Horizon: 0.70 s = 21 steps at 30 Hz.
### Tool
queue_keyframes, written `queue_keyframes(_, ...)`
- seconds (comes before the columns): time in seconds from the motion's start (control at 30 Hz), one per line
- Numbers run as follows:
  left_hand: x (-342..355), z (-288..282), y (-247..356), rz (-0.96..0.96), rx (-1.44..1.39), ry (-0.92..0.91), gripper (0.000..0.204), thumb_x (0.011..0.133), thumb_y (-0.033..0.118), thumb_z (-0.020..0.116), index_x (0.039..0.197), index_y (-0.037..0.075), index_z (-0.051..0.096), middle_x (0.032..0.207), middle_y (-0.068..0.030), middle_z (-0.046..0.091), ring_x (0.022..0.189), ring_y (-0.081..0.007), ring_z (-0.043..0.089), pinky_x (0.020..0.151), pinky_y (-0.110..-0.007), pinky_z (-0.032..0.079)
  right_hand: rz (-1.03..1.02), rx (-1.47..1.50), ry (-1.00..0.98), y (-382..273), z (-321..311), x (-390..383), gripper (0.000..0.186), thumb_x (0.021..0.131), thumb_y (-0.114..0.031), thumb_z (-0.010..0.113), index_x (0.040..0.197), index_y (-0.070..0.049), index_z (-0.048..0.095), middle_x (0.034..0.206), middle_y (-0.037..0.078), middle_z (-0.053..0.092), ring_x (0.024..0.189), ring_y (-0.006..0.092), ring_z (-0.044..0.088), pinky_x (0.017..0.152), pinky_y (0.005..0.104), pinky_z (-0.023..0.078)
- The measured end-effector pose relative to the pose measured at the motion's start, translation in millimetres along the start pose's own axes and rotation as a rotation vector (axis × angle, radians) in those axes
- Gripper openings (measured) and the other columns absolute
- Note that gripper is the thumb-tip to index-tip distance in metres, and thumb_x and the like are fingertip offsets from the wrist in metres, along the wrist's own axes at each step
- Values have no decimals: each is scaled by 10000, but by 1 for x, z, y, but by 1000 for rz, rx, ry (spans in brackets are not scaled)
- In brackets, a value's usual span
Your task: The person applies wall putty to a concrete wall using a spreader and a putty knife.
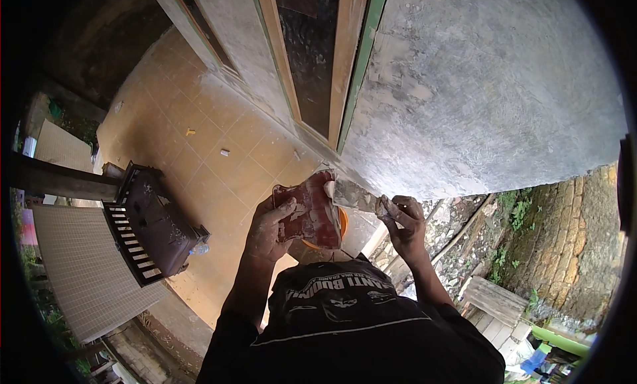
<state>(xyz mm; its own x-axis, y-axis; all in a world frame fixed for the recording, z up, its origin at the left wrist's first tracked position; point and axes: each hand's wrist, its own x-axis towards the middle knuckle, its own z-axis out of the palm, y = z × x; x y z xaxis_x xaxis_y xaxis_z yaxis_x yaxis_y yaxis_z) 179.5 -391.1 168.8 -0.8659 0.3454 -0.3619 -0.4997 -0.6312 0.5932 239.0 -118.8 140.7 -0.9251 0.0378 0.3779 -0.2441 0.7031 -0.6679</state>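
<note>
My left hand [264, 232] grips a reddish-brown plate [312, 215] with wavy edges, its thumb lying over the top face. Pale putty smears the plate, with a small lump near its upper right edge. In my right hand [405, 226] is a putty knife [356, 197], its wide blade crusted with dried putty. The blade's end meets or overlaps the plate's right edge; I cannot tell whether it presses on it. Both hands are coated in whitish dust. Below the plate an orange bucket [344, 219] shows only in part.
A grey plastered wall [491, 85] rises ahead and right, beside a window with a wooden frame [345, 59]. Left, a dark cushioned bench [159, 221] stands on the tan tiled floor [199, 112]. Rubble [444, 228] and wooden planks [494, 301] lie at the right.
</note>
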Motion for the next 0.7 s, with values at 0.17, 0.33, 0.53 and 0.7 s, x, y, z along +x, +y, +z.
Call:
queue_keyframes(0.17,6,8,8,35,-61,-6,282,897,73,519,1173,16,511,1086,-119,624,990,-243,627,872,-408,516,321,339,44,3,-14,-6,185,824,-55,678,1001,-4,670,821,86,607,722,155,554,615,282,404)
queue_keyframes(0.33,43,23,13,95,-226,-105,269,890,50,509,1159,51,506,1135,-121,605,1060,-253,594,922,-421,489,625,494,48,28,-14,-29,222,908,-167,613,967,44,650,699,29,575,585,77,464,533,230,379)
queue_keyframes(0.53,133,50,2,290,-72,-101,279,871,37,534,1147,36,497,1117,-108,588,1042,-235,583,911,-391,472,751,479,49,38,-28,-46,293,930,-259,570,880,19,646,598,-20,500,527,51,431,488,231,341)
queue_keyframes(0.7,238,122,-8,873,280,34,213,921,146,583,991,-51,625,894,-25,626,793,-79,531,731,-246,440,816,470,117,50,-35,-54,292,915,-288,597,789,-26,630,614,-37,499,531,51,413,487,227,302)
